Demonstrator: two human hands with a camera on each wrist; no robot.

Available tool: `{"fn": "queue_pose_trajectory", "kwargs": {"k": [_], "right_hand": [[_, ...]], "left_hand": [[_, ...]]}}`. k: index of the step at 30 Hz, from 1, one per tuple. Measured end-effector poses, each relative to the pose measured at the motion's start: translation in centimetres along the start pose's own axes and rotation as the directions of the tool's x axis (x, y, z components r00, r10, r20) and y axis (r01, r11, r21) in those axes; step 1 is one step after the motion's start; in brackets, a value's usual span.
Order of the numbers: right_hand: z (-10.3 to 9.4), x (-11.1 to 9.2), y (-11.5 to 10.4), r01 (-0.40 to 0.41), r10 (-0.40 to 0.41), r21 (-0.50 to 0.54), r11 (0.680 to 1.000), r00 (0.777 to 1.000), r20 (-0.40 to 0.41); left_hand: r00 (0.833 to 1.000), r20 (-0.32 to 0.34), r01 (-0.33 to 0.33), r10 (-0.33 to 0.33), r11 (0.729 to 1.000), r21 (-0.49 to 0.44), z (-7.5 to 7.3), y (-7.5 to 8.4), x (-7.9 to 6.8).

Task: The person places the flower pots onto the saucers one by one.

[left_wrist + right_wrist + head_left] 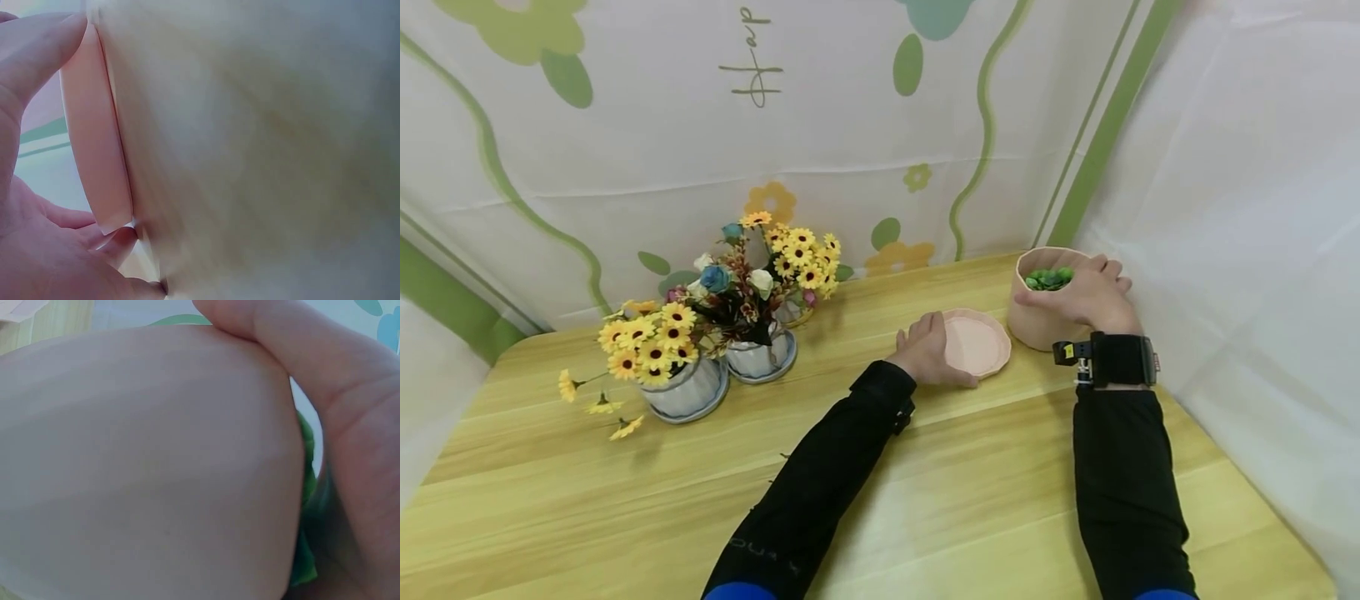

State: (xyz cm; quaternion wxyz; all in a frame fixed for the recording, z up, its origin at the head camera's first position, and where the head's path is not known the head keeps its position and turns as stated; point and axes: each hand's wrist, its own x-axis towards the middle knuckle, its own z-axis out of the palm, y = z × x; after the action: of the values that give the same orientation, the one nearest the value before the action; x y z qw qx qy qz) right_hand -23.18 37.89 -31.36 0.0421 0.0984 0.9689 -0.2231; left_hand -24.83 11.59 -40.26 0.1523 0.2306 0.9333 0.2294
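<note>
At the right of the head view, my right hand (pixel 1088 296) grips the rim of a pink flower pot (pixel 1033 323) from above, the thumb on the near-left side and the fingers across the far right. Green leaves (pixel 1048 278) show inside the pot; the right wrist view has the pot's wall (pixel 150 456) close up, with leaves at its rim. Left of the pot, a shallow pink saucer (pixel 973 343) lies on the table. My left hand (pixel 925 354) holds its left side, thumb and fingers spread around the edge (pixel 97 137).
Potted artificial flowers stand on the left of the wooden table (pixel 647 508): a yellow bunch (pixel 651 342), a mixed bunch with blue and white roses (pixel 737 287), and another yellow bunch (pixel 801 254) behind. A printed cloth backdrop (pixel 842 108) rises behind the table.
</note>
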Motion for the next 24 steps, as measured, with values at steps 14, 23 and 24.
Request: {"fn": "queue_pose_trajectory", "kwargs": {"k": [14,23,24], "right_hand": [[0.3,-0.2,-0.3,0.0,0.001,0.011,1.0,1.0,-0.008],[0.2,-0.4,-0.1,0.008,-0.008,0.019,1.0,0.999,-0.036],[0.2,-0.4,0.0,0.008,-0.007,0.019,1.0,0.999,-0.035]], "left_hand": [[0.998,0.05,-0.048,0.049,0.999,-0.018,-0.5,-1.7,-1.6],[0.989,0.068,-0.128,0.129,0.991,-0.028,-1.4,-2.8,-4.2],[0.988,0.077,-0.131,0.134,0.991,-0.034,-1.4,-3.0,-4.5]]}}
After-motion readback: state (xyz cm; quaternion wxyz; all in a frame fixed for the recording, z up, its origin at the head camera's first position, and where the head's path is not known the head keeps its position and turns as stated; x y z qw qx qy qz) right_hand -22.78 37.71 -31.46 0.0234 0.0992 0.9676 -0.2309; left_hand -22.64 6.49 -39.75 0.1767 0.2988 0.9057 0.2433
